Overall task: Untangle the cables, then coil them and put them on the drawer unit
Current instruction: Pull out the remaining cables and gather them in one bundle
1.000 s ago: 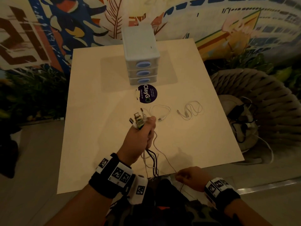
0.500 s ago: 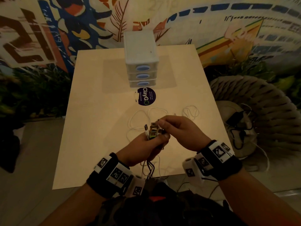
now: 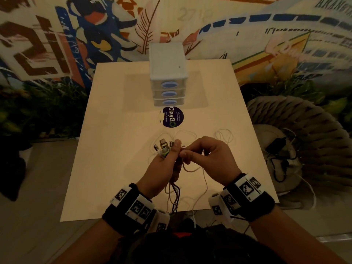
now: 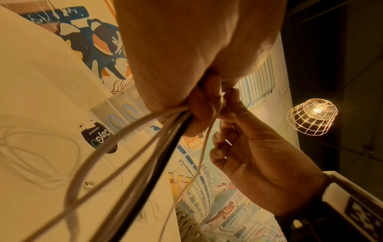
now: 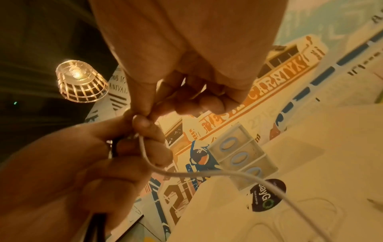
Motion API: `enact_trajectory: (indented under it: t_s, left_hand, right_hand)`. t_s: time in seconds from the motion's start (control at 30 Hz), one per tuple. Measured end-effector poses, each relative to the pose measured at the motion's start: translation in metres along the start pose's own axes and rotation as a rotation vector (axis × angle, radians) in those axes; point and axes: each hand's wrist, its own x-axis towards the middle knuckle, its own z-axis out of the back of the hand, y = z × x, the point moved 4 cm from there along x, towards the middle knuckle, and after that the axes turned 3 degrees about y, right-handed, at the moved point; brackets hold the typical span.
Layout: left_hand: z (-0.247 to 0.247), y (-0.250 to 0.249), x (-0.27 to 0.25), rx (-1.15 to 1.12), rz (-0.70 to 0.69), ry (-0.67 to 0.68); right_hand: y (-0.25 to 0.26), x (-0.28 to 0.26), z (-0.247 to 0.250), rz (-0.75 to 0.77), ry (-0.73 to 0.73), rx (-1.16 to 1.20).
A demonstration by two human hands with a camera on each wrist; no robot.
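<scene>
My left hand [image 3: 165, 164] grips a bundle of cables [image 3: 174, 193] above the table's near half, with several plug ends [image 3: 162, 146] sticking up from the fist. The strands, white and black [image 4: 132, 163], hang below it over the table's front edge. My right hand [image 3: 198, 152] pinches the end of one thin white cable [image 5: 186, 173] right beside the left thumb. Two loose white cables [image 3: 185, 133] [image 3: 224, 136] lie on the table just beyond my hands. The pale drawer unit [image 3: 167, 61] with three blue-handled drawers stands at the table's far middle, its top bare.
A round dark sticker [image 3: 172, 117] lies on the beige table [image 3: 114, 149] in front of the drawers. A woven chair [image 3: 297, 130] with dark cables on its cushion stands to the right. A painted wall runs behind the table. A caged lamp [image 4: 311, 117] hangs overhead.
My right hand rose from the table's front edge to the plug ends in my left hand and now pinches one cable end. The left hand kept its grip.
</scene>
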Motion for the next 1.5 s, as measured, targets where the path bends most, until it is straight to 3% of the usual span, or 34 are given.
enact_trajectory:
  t_s: [0.1, 0.13, 0.27, 0.4, 0.6, 0.87, 0.97, 1.07, 1.23, 1.37, 1.5]
  left_hand:
    - [-0.004, -0.001, 0.000, 0.003, 0.002, -0.006]
    - [-0.005, -0.003, 0.000, -0.018, -0.005, 0.005]
    - [-0.008, -0.016, 0.002, -0.009, -0.056, -0.081]
    - [-0.011, -0.035, 0.012, -0.069, -0.177, -0.096]
    - [0.010, -0.055, 0.015, -0.145, -0.245, -0.062]
    - [0.038, -0.058, 0.011, -0.124, -0.304, -0.053]
    - [0.028, -0.046, 0.008, -0.091, -0.257, -0.002]
    - [0.011, -0.035, 0.003, -0.141, -0.164, 0.081]
    - [-0.016, -0.036, -0.006, 0.051, -0.218, 0.308]
    - [-0.023, -0.039, -0.005, 0.087, -0.251, 0.275]
    - [-0.006, -0.046, -0.003, 0.285, -0.300, 0.184]
  right_hand:
    - [-0.012, 0.000, 0.001, -0.070, -0.071, -0.068]
    - [-0.015, 0.000, -0.001, -0.115, -0.032, -0.039]
    - [-0.025, -0.007, -0.031, -0.192, 0.353, 0.185]
    - [-0.031, -0.011, -0.057, -0.286, 0.505, 0.107]
    - [-0.035, -0.010, -0.052, -0.268, 0.483, -0.097]
    - [-0.096, -0.061, -0.044, -0.551, 0.498, -0.049]
    - [-0.111, -0.074, -0.040, -0.664, 0.607, -0.128]
    - [-0.104, -0.072, -0.034, -0.595, 0.795, -0.254]
    - [-0.042, -0.034, -0.025, -0.402, 0.724, 0.121]
    - [-0.020, -0.019, -0.046, -0.371, 0.767, 0.125]
    - [-0.025, -0.017, -0.053, -0.485, 0.619, 0.103]
